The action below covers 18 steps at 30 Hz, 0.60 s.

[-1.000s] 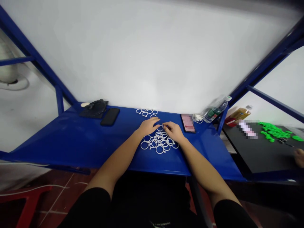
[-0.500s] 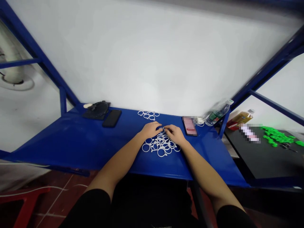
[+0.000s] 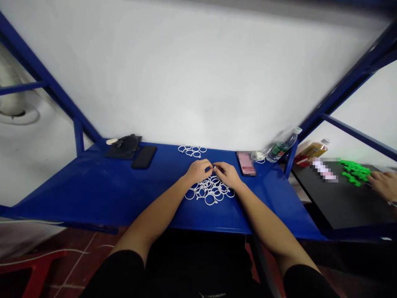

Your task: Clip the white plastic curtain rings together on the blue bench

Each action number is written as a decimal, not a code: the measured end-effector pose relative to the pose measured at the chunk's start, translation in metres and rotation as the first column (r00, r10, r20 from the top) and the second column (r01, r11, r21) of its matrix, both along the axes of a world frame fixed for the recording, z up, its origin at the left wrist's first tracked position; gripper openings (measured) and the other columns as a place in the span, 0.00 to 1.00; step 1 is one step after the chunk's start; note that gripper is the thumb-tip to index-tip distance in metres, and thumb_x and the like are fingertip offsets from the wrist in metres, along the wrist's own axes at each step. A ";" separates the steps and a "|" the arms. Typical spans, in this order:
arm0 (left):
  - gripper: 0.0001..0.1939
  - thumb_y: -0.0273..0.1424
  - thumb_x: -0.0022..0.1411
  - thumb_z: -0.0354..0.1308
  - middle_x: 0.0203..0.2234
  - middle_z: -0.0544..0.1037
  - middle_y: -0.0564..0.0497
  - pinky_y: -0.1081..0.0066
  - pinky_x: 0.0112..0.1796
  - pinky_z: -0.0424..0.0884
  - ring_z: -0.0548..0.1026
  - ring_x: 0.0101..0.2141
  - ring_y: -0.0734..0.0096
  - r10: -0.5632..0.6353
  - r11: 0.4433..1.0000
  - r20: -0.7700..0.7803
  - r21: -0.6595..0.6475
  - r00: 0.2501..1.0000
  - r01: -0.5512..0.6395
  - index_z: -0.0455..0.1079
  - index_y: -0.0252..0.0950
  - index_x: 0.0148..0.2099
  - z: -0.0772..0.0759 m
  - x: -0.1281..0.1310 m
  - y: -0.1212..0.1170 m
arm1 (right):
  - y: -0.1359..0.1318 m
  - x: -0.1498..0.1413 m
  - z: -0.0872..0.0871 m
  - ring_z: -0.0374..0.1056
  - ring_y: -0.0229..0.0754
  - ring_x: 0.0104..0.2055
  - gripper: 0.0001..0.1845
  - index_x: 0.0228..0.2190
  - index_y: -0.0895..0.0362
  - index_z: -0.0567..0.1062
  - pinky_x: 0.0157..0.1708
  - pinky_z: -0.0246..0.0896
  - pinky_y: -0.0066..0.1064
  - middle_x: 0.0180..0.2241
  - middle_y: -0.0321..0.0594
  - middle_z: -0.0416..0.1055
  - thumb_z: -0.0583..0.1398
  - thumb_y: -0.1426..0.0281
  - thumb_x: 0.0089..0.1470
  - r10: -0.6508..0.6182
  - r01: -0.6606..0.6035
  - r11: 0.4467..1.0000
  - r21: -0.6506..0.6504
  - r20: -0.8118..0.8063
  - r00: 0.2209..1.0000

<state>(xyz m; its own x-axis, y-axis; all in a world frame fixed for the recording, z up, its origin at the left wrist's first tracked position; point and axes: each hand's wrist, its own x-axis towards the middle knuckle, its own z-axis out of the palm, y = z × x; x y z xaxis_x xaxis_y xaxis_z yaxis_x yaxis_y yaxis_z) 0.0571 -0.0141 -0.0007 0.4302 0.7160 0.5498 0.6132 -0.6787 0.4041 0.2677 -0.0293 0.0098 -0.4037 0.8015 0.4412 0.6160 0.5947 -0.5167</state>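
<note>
A heap of several white plastic rings (image 3: 209,191) lies on the blue table (image 3: 93,186) in front of me. My left hand (image 3: 198,170) and my right hand (image 3: 226,173) meet just above the far edge of the heap. Their fingertips are pinched together on a small white ring between them. A second, smaller group of white rings (image 3: 192,150) lies farther back near the wall.
A black phone (image 3: 144,156) and a dark pouch (image 3: 124,145) lie at the back left. A phone with a pink case (image 3: 246,163) and a plastic bottle (image 3: 281,145) are at the back right. On the neighbouring black table (image 3: 335,203), another person's hand (image 3: 383,184) touches green parts (image 3: 353,170).
My two hands have drawn closer together and lifted slightly, pinching a ring. Another person's hand has come to the green parts at the right.
</note>
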 end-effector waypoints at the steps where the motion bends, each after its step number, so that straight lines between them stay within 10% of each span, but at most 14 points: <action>1: 0.04 0.28 0.66 0.60 0.36 0.81 0.50 0.68 0.40 0.70 0.78 0.37 0.68 -0.016 0.999 0.009 0.037 1.000 0.015 0.77 0.38 0.38 0.000 0.001 0.000 | -0.001 0.000 0.001 0.76 0.45 0.40 0.13 0.48 0.54 0.79 0.42 0.68 0.36 0.40 0.42 0.80 0.59 0.67 0.65 0.013 -0.013 1.000 -0.004 -0.002 1.000; 18: 0.04 0.30 0.69 0.61 0.36 0.81 0.50 0.68 0.41 0.70 0.78 0.37 0.68 -0.125 0.992 -0.030 -0.036 0.992 0.124 0.76 0.37 0.41 0.005 0.004 -0.004 | -0.005 -0.005 0.004 0.72 0.43 0.34 0.11 0.26 0.54 0.77 0.39 0.67 0.34 0.28 0.38 0.77 0.57 0.80 0.50 0.000 0.017 0.988 0.151 -0.112 0.994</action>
<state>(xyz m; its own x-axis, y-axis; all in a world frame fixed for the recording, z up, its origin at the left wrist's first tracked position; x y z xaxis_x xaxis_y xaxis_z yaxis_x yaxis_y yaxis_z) 0.0616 -0.0186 0.0041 0.5340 0.6739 0.5106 0.5379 -0.7368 0.4097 0.2627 -0.0344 0.0133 -0.3387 0.7252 0.5994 0.5647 0.6663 -0.4871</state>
